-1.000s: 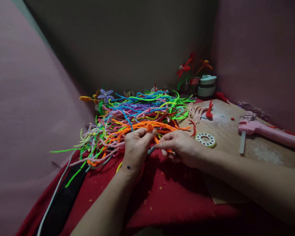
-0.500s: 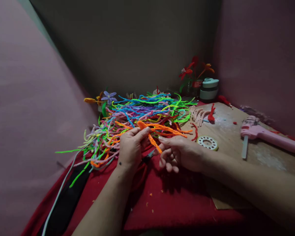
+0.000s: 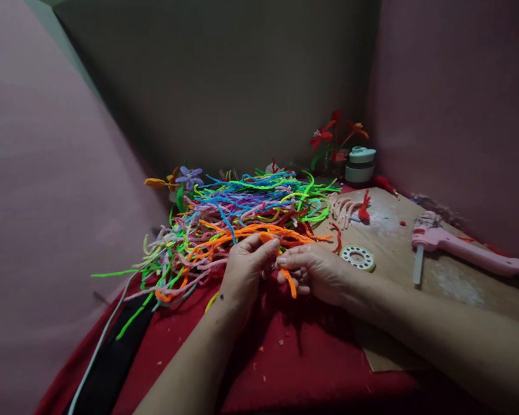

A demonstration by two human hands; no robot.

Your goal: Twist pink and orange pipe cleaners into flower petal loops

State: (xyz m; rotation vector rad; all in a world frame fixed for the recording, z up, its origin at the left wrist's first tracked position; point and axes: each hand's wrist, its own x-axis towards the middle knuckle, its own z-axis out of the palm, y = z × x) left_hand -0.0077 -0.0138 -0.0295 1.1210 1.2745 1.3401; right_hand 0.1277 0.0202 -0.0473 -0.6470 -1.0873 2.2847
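Between my hands is an orange fuzzy stem piece (image 3: 290,281), its lower end hanging past the fingers. My left hand (image 3: 251,260) pinches its upper part between thumb and forefinger. My right hand (image 3: 313,269) has its thumb and fingers closed on the piece lower down, close beside the left fingertips. Behind both hands spreads a big tangled pile of coloured fuzzy stems (image 3: 251,199), with long orange stems (image 3: 259,230) along its near side. The fingers partly cover the held piece.
At right, a pink glue gun (image 3: 467,248) and a white perforated ring (image 3: 357,257) lie on a brown board (image 3: 450,282). Fuzzy flowers (image 3: 190,177) stand behind left, a lidded jar (image 3: 360,165) behind right. A pale cable (image 3: 101,340) crosses the red cloth (image 3: 242,374).
My right fingers have closed on the orange piece, nearer my left hand. The piece now hangs more steeply. The dark tool seen below the hands is now hidden. The view has shifted slightly.
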